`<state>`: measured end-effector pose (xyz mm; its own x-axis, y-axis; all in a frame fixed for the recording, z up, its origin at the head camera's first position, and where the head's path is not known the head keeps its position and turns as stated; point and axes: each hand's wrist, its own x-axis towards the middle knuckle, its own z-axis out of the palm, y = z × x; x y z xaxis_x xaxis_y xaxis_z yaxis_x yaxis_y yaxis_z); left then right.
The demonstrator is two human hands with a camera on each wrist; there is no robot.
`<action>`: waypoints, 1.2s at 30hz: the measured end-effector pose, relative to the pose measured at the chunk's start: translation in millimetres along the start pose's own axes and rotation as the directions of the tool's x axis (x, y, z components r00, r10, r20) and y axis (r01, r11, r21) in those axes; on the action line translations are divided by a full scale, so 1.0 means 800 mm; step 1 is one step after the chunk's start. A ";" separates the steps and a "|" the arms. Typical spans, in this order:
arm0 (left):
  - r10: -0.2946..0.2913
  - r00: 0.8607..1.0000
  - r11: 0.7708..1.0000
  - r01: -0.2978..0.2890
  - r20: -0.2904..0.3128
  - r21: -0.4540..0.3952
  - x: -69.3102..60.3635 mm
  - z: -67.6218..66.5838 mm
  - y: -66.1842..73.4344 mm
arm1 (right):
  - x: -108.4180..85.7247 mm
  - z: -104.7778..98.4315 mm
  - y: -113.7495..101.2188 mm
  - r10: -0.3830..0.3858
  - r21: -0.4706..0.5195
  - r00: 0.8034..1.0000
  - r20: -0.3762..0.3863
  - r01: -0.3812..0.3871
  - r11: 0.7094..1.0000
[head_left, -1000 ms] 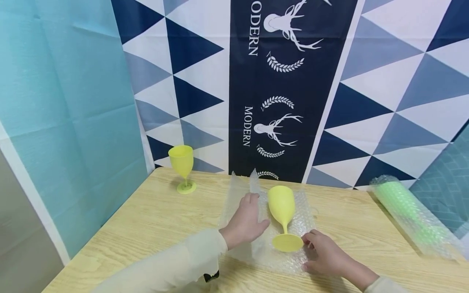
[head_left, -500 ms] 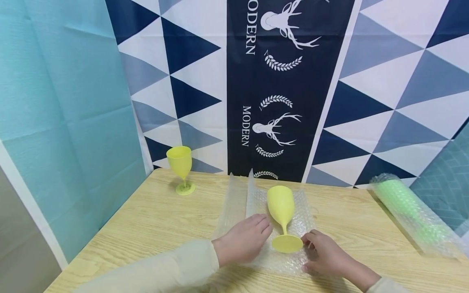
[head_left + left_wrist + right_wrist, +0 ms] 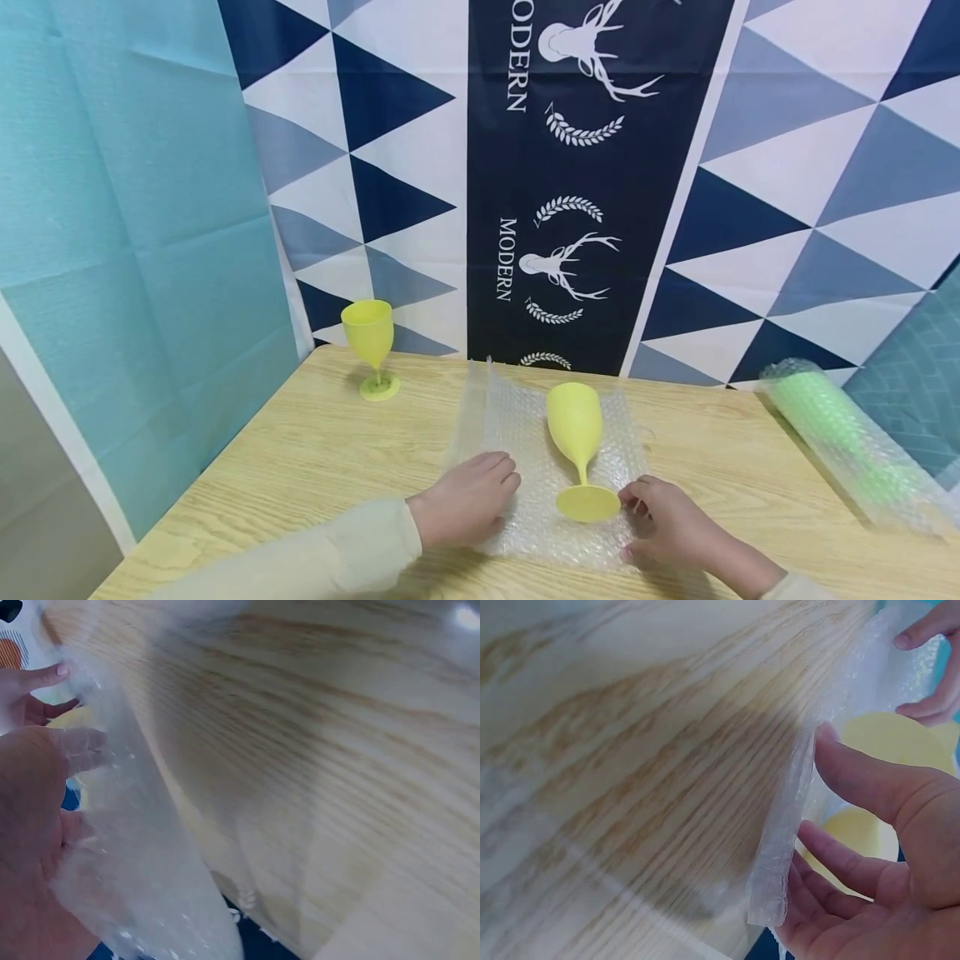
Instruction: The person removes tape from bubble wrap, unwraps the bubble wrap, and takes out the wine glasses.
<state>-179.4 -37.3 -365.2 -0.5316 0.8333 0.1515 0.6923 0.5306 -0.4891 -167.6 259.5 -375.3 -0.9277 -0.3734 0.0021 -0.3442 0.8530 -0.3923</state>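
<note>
A sheet of bubble wrap [image 3: 525, 500] lies on the table with a yellow goblet [image 3: 574, 421] on its side on top, foot towards me. In the head view my left hand [image 3: 467, 500] is at the sheet's left edge, fingers bent, holding it. The left wrist view shows the clear film [image 3: 150, 862] in front of that hand's fingertips. My right hand [image 3: 670, 523] holds the right edge beside the goblet's foot. In the right wrist view its thumb and fingers [image 3: 840, 859] meet the wrap's edge [image 3: 776, 862]. The wrap partly veils the left fingertips.
A second yellow goblet [image 3: 369, 337] stands upright at the table's back left corner. At the right lies a green item rolled in bubble wrap [image 3: 847, 442]. A patterned cloth [image 3: 405, 150] hangs behind the wooden table [image 3: 315, 467], and a turquoise cloth [image 3: 150, 208] at the left.
My left hand has come down from the sheet's upper left part towards its lower left edge. The wrap's raised left fold has shifted left and flattened. The right hand and goblet stay nearly still.
</note>
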 end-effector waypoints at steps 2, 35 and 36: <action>-0.015 1.000 0.999 0.016 0.014 -0.038 -0.005 0.003 -0.003 | 0.000 0.000 0.002 -0.007 0.006 1.000 0.004 0.007 1.000; -0.163 0.961 0.658 0.274 0.222 -0.701 -0.027 0.051 -0.028 | -0.006 0.004 0.006 -0.008 0.023 1.000 -0.015 0.008 1.000; -0.163 0.961 0.666 0.275 0.225 -0.693 -0.027 0.050 -0.027 | -0.005 0.004 0.005 0.002 0.026 1.000 -0.007 -0.002 1.000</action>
<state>-202.4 -73.0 -392.3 -0.7329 0.6795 0.0320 0.6534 0.6901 0.3112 -164.7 263.2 -379.5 -0.9293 -0.3692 0.0080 -0.3388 0.8437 -0.4163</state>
